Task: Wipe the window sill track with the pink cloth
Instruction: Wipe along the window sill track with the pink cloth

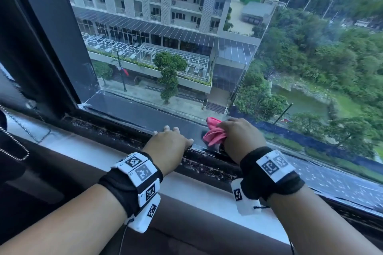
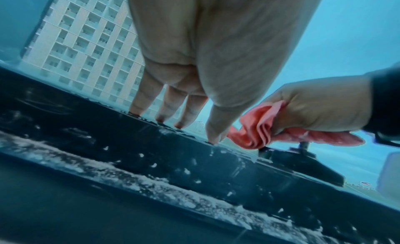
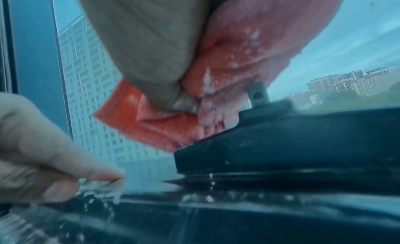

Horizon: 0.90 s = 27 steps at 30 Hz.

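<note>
The pink cloth point(image 1: 214, 133) is bunched in the right hand point(image 1: 241, 136), whose fingers are curled around it; loose folds stick out to the left of the fist, just above the dark window track point(image 1: 128, 136). A black metal fitting point(image 2: 303, 164) on the frame is seen directly under the cloth. The left hand point(image 1: 169, 143) is laid beside it with straight fingers point(image 2: 149, 95), their tips pressed on the frame's edge. White grit is scattered along the track. Square black-and-white coded tags are worn on both wristbands point(image 1: 136, 180); no writing can be read.

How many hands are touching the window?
2. The left hand rests its fingertips on the frame's ledge; the right hand, just beside it, grips the pink cloth there.
</note>
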### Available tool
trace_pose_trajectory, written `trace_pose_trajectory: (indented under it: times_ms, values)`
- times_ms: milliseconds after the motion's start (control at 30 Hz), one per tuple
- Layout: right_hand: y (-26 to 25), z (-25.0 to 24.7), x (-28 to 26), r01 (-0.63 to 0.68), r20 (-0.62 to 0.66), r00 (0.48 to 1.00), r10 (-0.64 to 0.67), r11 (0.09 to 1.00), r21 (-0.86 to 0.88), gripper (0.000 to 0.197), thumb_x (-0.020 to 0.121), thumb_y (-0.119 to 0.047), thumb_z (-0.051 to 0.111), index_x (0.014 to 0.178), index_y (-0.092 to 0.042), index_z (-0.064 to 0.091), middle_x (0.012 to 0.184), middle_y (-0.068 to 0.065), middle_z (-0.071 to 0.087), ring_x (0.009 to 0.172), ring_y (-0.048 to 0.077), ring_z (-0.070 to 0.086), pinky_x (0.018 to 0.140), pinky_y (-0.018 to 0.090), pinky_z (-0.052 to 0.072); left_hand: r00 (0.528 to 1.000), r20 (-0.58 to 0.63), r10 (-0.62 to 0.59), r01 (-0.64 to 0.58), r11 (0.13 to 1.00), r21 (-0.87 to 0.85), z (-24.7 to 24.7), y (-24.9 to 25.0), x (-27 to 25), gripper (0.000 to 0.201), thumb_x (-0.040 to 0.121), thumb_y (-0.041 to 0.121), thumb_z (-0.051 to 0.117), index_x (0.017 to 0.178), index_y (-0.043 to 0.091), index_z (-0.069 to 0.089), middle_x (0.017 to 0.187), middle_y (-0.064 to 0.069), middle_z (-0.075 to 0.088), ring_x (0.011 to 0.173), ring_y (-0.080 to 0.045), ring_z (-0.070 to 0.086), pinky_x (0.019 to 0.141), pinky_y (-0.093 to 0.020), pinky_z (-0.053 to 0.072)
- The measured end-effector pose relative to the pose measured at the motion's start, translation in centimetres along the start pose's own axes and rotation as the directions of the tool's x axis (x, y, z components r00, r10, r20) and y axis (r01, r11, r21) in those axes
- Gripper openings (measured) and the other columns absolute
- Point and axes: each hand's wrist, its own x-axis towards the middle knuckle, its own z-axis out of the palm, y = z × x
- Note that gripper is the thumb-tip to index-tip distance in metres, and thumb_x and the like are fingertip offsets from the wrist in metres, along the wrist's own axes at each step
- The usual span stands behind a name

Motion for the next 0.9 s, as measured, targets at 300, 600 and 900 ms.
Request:
trace_pose_trajectory:
  times_ms: [300,600,900]
  values:
    - [-0.1,-0.8,1.3,-0.002,0.242,0.970,0.008,1.000,-0.028,0.022,0.088,-0.015,0.052,0.097,-0.024,0.070,0.095,-0.002,0.071,0.085,0.020,0.065,0.081,0.036,0.056,0.999,-0.022,0.040,-0.039,0.998,0.045,0.3,0.7,-0.4,0.063,0.098,0.002,0.039,0.145,0.045,0.035,0.147,-0.021,0.039,0.137,-0.043,0.034,0.107,-0.053,0.039]
    - [1.0,-1.0,1.7,0.092,0.255,0.964,-0.077,0.995,-0.044,0.034,0.089,-0.007,0.049,0.110,-0.024,0.070,0.115,0.000,0.069,0.103,0.020,0.062,0.096,0.032,0.047,1.000,0.013,0.029,-0.029,0.998,0.050,0.3,-0.1,-0.1,0.065,0.098,0.003,0.039,0.147,0.043,0.031,0.156,-0.020,0.029,0.144,-0.040,0.026,0.112,-0.054,0.033]
    - [0.8,-1.4,1.9,0.112,0.268,0.962,-0.052,0.970,-0.215,0.017,0.094,-0.009,0.046,0.092,-0.013,0.062,0.087,-0.002,0.061,0.078,0.014,0.060,0.065,0.021,0.040,0.999,0.032,0.012,-0.014,0.998,0.057,0.4,-0.4,-0.5,0.066,0.097,0.001,0.039,0.148,0.042,0.030,0.158,-0.020,0.024,0.145,-0.041,0.021,0.114,-0.055,0.029]
